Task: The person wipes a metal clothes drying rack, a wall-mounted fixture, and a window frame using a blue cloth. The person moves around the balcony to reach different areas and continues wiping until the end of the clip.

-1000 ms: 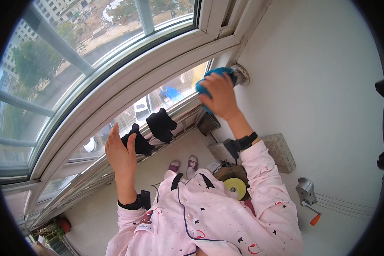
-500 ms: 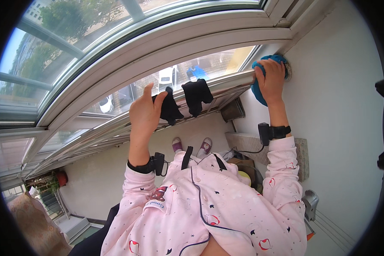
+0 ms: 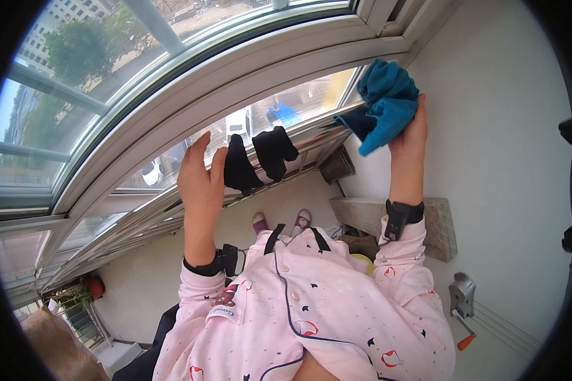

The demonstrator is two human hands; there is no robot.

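Blue-teal cloth (image 3: 388, 105) is bunched up in my right hand (image 3: 412, 136), held up by the white wall above the right end of a metal drying rail (image 3: 321, 127). Part of the cloth hangs down toward the left, and most of my right fingers are hidden behind it. My left hand (image 3: 200, 184) is over the rail farther left, thumb and fingers apart, with nothing seen between them. Just right of my left thumb, a black sock-like piece (image 3: 240, 168) hangs on the rail. A second black piece (image 3: 274, 152) hangs beside it.
A curved white window frame (image 3: 235, 76) runs above the rail. A stone-like ledge (image 3: 426, 222) juts from the wall at right, and a hand crank (image 3: 464, 298) with an orange handle is mounted lower. A dark planter-like box (image 3: 337, 166) stands beyond the rail.
My right hand has lifted the blue cloth off the rail's right end; more of the cloth now shows. My left hand stays beside the black pieces, fingers apart. The view has shifted slightly.
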